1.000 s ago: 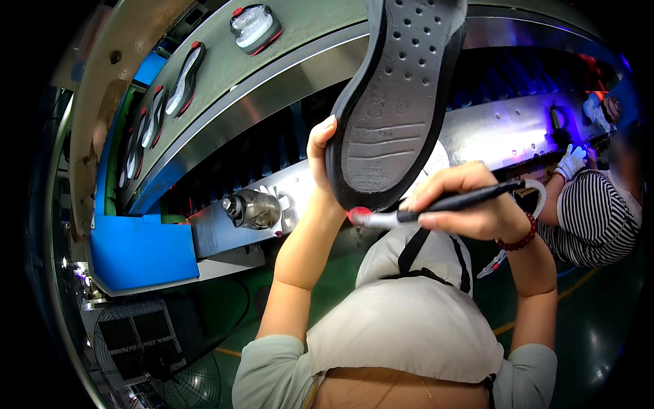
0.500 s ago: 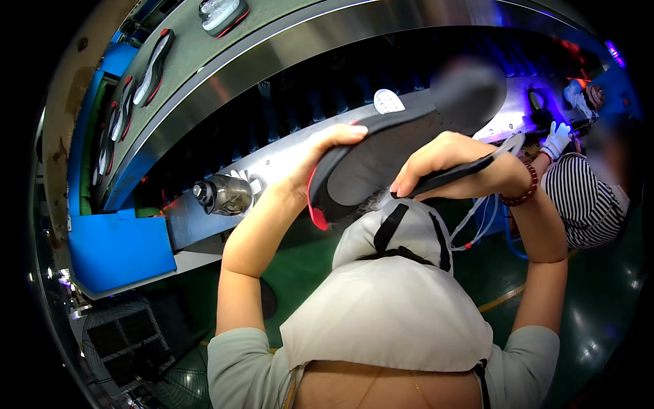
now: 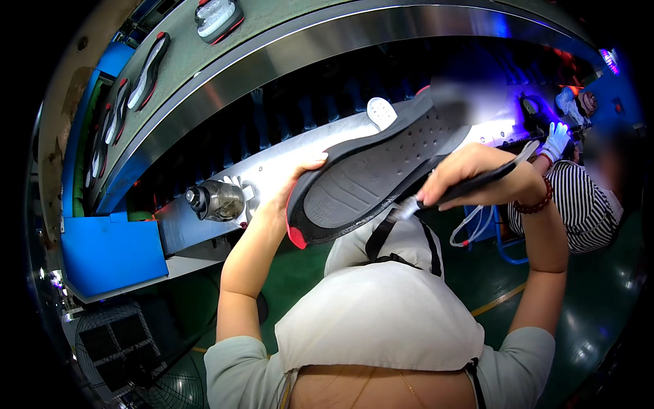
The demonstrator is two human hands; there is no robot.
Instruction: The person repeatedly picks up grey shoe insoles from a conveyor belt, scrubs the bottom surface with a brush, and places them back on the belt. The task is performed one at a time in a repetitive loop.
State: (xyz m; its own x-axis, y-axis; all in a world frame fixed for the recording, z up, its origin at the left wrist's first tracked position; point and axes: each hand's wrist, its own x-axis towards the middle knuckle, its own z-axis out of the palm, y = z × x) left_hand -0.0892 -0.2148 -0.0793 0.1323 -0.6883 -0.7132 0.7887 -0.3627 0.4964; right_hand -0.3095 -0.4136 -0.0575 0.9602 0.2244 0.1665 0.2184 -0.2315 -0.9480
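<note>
My left hand (image 3: 294, 183) is closed round the red-tipped end of a shoe sole (image 3: 364, 178), which is black-rimmed with a grey inner face. The sole is tilted so that inner face shows, with small holes toward its far end; a blurred patch covers that end. In my right hand (image 3: 480, 174) is a brush (image 3: 463, 187) with a black handle, pale bristles and a clear tube at its back. Its bristles are at the sole's near edge; whether they touch I cannot tell.
Several soles (image 3: 149, 71) lie on the green conveyor belt (image 3: 194, 65) at the upper left. A dark bottle (image 3: 216, 200) and a white perforated piece (image 3: 381, 113) rest on the metal ledge (image 3: 178, 228). At right sits a person in a striped top (image 3: 587, 204), with a gloved hand (image 3: 556, 138).
The sole has turned so its inner face shows more fully, and its red tip has shifted left and down. My right hand has moved slightly right and down with the brush.
</note>
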